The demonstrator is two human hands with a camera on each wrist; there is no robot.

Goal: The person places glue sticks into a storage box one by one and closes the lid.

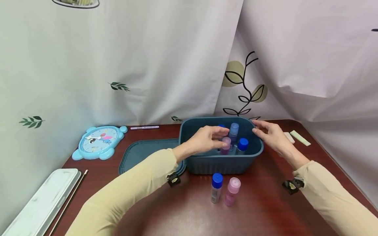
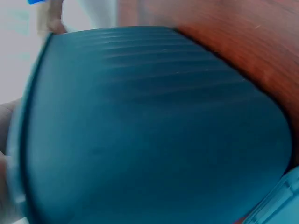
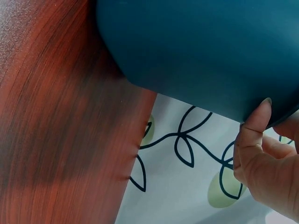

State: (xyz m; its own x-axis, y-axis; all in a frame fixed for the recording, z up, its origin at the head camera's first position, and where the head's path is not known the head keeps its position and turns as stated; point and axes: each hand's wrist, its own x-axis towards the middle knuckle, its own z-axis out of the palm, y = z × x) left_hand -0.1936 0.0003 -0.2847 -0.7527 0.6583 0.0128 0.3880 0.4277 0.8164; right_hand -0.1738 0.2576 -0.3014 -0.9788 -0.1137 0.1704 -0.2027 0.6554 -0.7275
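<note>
In the head view a dark teal plastic bin [image 1: 218, 164] holds several small capped tubes that look like glue sticks. My left hand [image 1: 206, 139] reaches in over its left side; thumb and fingers pinch the top of a pink glue stick [image 1: 226, 146]. Blue-capped glue sticks [image 1: 242, 144] stand beside it. My right hand [image 1: 270, 132] grips the bin's right rim, with the thumb outside the wall in the right wrist view [image 3: 261, 119]. In front of the bin, a blue-capped glue stick [image 1: 217, 187] and a pink glue stick [image 1: 232, 191] stand upright.
Left of the bin lies a teal lid [image 1: 147, 149]. Farther left are a blue animal-shaped clock [image 1: 98, 142], a purple pen [image 1: 144, 127], a white case [image 1: 44, 203] and a thin rod [image 1: 69, 200]. Pale strips [image 1: 300, 138] lie behind the right forearm. A curtain [image 1: 165, 65] borders the table.
</note>
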